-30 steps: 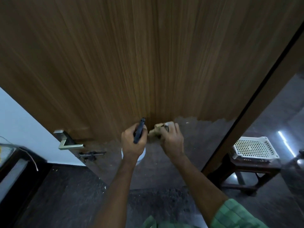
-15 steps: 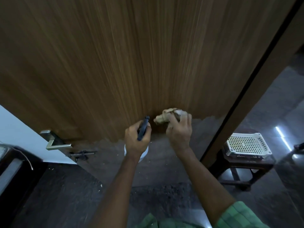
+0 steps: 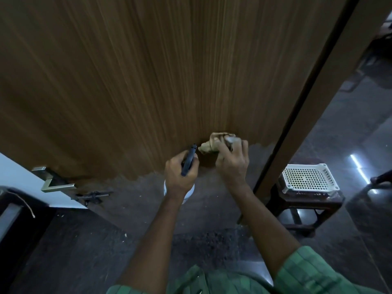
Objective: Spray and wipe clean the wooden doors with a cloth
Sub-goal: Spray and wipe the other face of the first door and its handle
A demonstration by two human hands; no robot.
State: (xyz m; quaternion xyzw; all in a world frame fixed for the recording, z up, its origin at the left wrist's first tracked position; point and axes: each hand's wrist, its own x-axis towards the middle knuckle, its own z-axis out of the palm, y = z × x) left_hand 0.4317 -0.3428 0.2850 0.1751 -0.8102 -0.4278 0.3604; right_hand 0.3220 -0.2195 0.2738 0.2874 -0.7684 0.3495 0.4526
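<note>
Against the wooden door (image 3: 169,71), toward its right edge, the right hand (image 3: 232,162) bunches the cloth (image 3: 214,143); unwiped grain runs upward. The left hand (image 3: 179,177) grips the spray bottle (image 3: 187,162), nozzle apparently doorward

One door (image 3: 148,81), one cloth (image 3: 212,145), one bottle (image 3: 188,193)
</note>
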